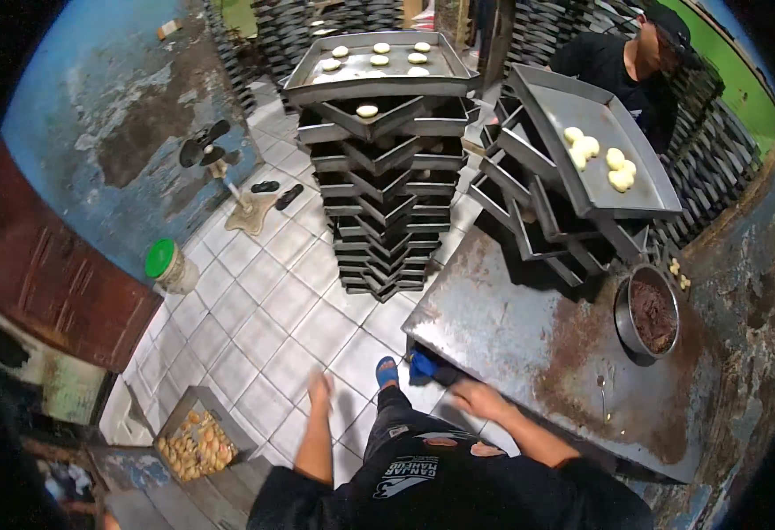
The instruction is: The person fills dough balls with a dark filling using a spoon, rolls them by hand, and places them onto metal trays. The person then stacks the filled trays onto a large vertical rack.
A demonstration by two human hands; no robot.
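Observation:
My left hand [319,389] hangs over the tiled floor, touching nothing; its fingers are smeared and hard to read. By the near left corner of the metal table [511,309], my right hand [483,400] stretches its fingers loosely to the left and holds nothing visible. Ahead stands a tall crisscross stack of baking trays [386,181], its top tray [352,75] bearing several pale dough rounds [379,60]. A second, tilted tray stack rests on the table; its top tray [595,119] has dough balls [620,168] in two clusters.
A round metal pan [651,311] of brown crumbly filling and a spoon [603,397] lie on the table. A co-worker [630,66] is behind the right stack. On the left are a fan [215,159], sandals [288,196], a green-lidded bucket [171,267] and a box of baked pieces [200,442].

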